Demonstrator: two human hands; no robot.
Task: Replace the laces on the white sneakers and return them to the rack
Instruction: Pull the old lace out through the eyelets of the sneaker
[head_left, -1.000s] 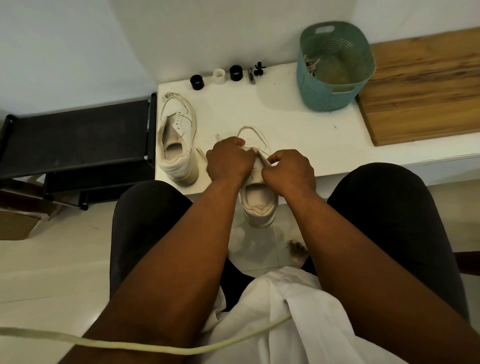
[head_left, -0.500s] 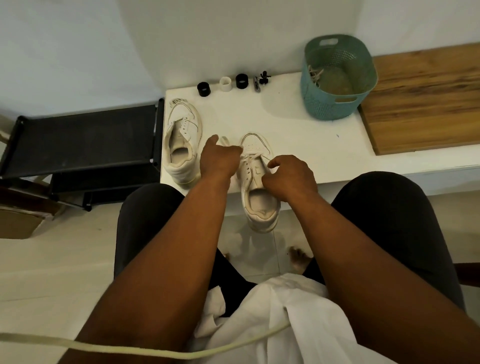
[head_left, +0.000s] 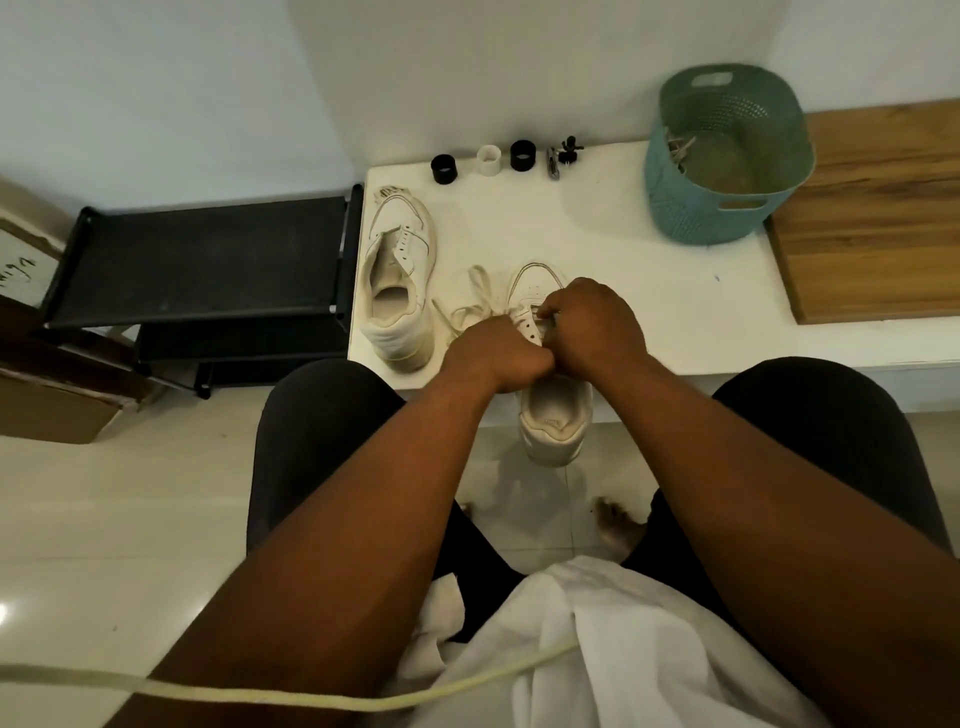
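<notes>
Two white sneakers lie on the white table (head_left: 623, 249). The left sneaker (head_left: 397, 280) has no lace and stands by the table's left edge. The near sneaker (head_left: 553, 410) hangs with its heel over the front edge. My left hand (head_left: 493, 353) grips it at the eyelets, fingers curled. My right hand (head_left: 592, 325) pinches the lace end at an eyelet. Loose white lace (head_left: 472, 306) loops on the table left of the near sneaker. The black shoe rack (head_left: 208, 260) stands left of the table.
A teal basket (head_left: 727, 208) with old laces stands at the back right, beside a wooden board (head_left: 878, 218). Small black and white rings (head_left: 488, 161) line the table's back edge. A white cloth (head_left: 597, 649) lies on my lap, and a cream cord (head_left: 260, 693) crosses the foreground.
My left hand has come back from the lace at the left onto the sneaker's eyelets. My right hand has moved forward toward the toe. The lace now loops loose on the table.
</notes>
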